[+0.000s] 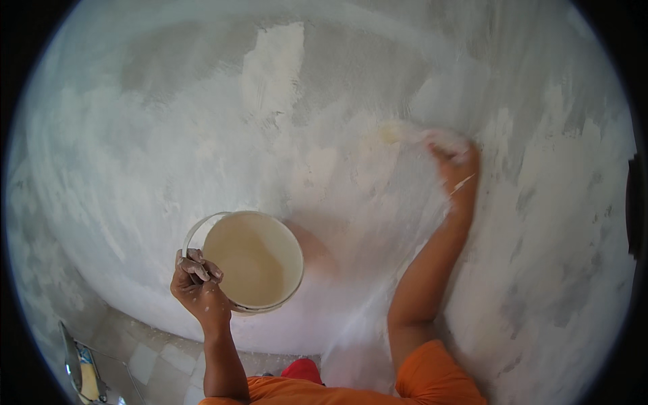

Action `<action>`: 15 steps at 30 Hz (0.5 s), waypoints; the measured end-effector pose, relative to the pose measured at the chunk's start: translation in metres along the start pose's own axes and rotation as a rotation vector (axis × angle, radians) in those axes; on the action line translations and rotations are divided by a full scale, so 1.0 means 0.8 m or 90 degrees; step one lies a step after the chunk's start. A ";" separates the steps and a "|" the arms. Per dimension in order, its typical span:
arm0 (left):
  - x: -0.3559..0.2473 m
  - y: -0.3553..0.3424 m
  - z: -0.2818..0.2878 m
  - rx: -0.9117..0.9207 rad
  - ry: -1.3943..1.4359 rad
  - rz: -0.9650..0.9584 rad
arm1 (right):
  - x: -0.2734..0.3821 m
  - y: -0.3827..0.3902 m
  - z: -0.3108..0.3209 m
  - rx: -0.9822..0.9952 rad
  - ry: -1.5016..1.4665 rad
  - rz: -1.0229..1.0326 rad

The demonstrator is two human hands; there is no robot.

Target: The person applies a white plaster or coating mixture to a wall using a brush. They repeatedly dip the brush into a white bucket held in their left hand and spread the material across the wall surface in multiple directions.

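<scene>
My left hand [200,287], its fingers smeared with pale paste, is closed around the handle of a white bucket [286,237]. Inside the bucket is a cream-coloured liquid or thin paste; how deep it is I cannot tell. Out to the right, my raised right hand [457,158] is blurred by motion and grips a brush [397,131] with pale yellowish bristles pointing left. The bristles are at or close to the wall [351,81]; contact is not certain. White streaks mark the right hand and wrist.
Patchy grey and white coating covers the wall, with a brighter patch [273,64] near the top. At the lower left, a tool with a yellowish handle [88,379] lies near the tiled floor [158,361]. Something red [302,370] shows below the bucket. A dark object [634,206] stands at the right rim.
</scene>
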State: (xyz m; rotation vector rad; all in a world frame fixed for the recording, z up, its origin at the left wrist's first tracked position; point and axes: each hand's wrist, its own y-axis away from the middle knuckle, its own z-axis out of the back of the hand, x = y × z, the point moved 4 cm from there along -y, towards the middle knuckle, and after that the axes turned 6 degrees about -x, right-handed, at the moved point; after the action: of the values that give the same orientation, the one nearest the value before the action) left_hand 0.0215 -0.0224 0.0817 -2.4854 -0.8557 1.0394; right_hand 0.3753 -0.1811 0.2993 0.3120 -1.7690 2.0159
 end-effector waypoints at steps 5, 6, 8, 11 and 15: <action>-0.011 0.006 -0.008 0.031 0.003 -0.064 | -0.034 -0.136 0.088 -0.255 -0.138 0.137; -0.012 0.005 -0.006 0.022 0.006 -0.072 | -0.038 -0.134 0.084 -0.270 -0.090 0.194; -0.017 0.005 -0.009 0.039 -0.002 -0.110 | -0.047 -0.101 0.059 -0.351 0.053 0.210; -0.015 0.007 -0.006 0.042 -0.006 -0.153 | -0.047 0.007 -0.043 -0.264 0.071 0.201; -0.009 0.012 -0.007 0.040 0.036 -0.191 | -0.030 0.150 -0.112 -0.033 -0.121 0.347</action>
State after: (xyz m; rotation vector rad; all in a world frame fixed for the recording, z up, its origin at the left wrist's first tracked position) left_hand 0.0256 -0.0345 0.0851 -2.2339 -1.1184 0.8749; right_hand 0.3509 -0.1077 0.1686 -0.0034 -2.2035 2.3575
